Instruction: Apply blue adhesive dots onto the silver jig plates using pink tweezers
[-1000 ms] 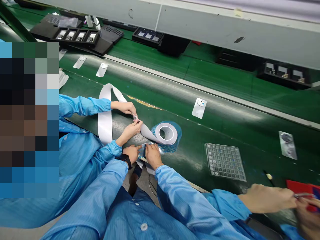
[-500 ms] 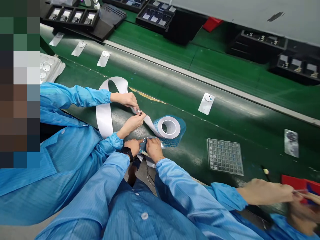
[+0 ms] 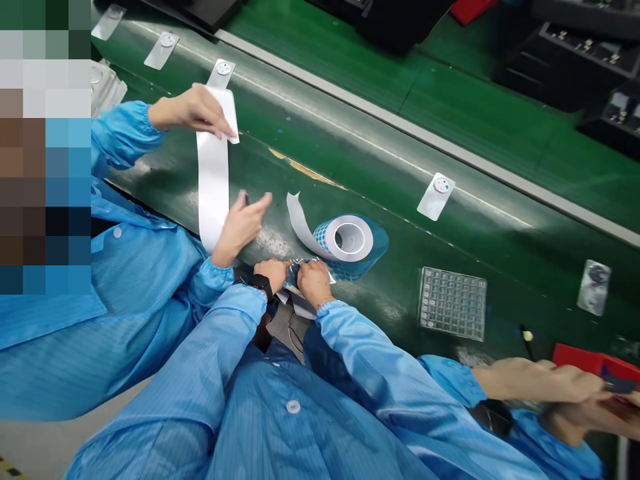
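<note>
My left hand (image 3: 271, 275), with a black watch at the wrist, is at the near edge of the green bench, fingers closed on one side of a piece of shiny clear plastic film (image 3: 294, 272). Close beside it, my right hand (image 3: 315, 283) has its fingers curled down on the film's other side. My hands cover most of the film. Just beyond them lies a roll of white tape (image 3: 353, 238) with blue dots on its strip, the loose end (image 3: 296, 212) curling up to the left. Blue dotted film (image 3: 357, 268) spreads under the roll.
On my left, a co-worker's hands (image 3: 240, 227) handle a long white strip (image 3: 214, 190). At right, another person's hands (image 3: 545, 381) work near a red box (image 3: 575, 357). A clear gridded tray (image 3: 453, 303) and a silvery pouch (image 3: 594, 287) lie on the bench; a card with a white disc (image 3: 437, 197) sits farther back.
The co-worker on the left has parted the white strip from the roll and drawn it up and left. My hands stay on the film. The view has shifted slightly.
</note>
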